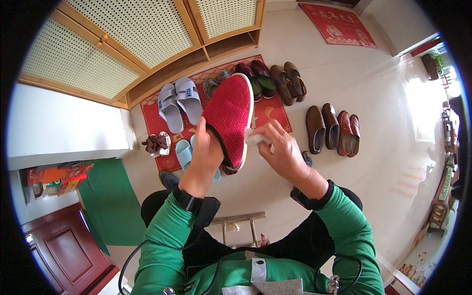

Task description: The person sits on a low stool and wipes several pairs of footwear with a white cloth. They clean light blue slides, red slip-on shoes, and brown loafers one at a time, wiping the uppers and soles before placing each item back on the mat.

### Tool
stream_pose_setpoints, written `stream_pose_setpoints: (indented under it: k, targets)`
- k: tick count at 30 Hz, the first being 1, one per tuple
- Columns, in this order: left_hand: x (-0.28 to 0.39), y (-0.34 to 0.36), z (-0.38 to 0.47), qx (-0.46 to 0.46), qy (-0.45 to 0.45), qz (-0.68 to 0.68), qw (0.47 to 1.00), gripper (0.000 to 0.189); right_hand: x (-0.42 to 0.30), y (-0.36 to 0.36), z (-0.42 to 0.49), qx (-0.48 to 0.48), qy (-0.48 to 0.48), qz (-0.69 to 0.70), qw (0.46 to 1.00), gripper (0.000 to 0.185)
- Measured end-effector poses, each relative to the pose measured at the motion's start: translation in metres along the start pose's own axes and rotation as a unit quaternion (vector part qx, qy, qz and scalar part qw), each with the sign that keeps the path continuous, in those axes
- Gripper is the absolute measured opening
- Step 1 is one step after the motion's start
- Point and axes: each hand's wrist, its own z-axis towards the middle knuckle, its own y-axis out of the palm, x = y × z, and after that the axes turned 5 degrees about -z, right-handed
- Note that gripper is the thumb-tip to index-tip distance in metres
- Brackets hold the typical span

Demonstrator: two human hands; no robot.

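Note:
A red herringbone-patterned fabric slipper [230, 110] with a white sole edge is held up in front of me. My left hand [204, 155] grips it at its dark-trimmed opening, with the thumb along its side. My right hand [278, 147] pinches a crumpled white tissue or cloth [256, 139], which touches the sole edge on the right. Below the held slipper, partly hidden by it and my left hand, are light blue slippers [183, 153] and a bit of reddish footwear [230, 170].
Grey slippers [171, 110], patterned shoes [210, 87] and dark red shoes [263, 75] stand on a red mat [151, 118] before a wooden cabinet [162, 66]. Brown shoes [315, 129] and reddish-brown shoes [344, 132] stand at right. A metal-framed stool [239, 218] is between my legs.

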Motion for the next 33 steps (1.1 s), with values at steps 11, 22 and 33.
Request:
stream_pose_setpoints:
  k: [11,22,33]
  targets:
    - [0.011,0.013,0.002,0.142,-0.024,-0.072,0.987,0.052,-0.003,-0.013,-0.007,-0.250,-0.059,0.147,0.955,0.030]
    - [-0.038,0.017,-0.026,0.123,-0.067,0.172,0.975,0.013,0.044,-0.034,0.032,0.101,0.189,0.040,0.976,0.025]
    - [-0.045,-0.019,-0.020,0.137,-0.055,0.241,0.959,0.020,-0.010,-0.021,0.017,-0.077,-0.014,0.097,0.992,0.023]
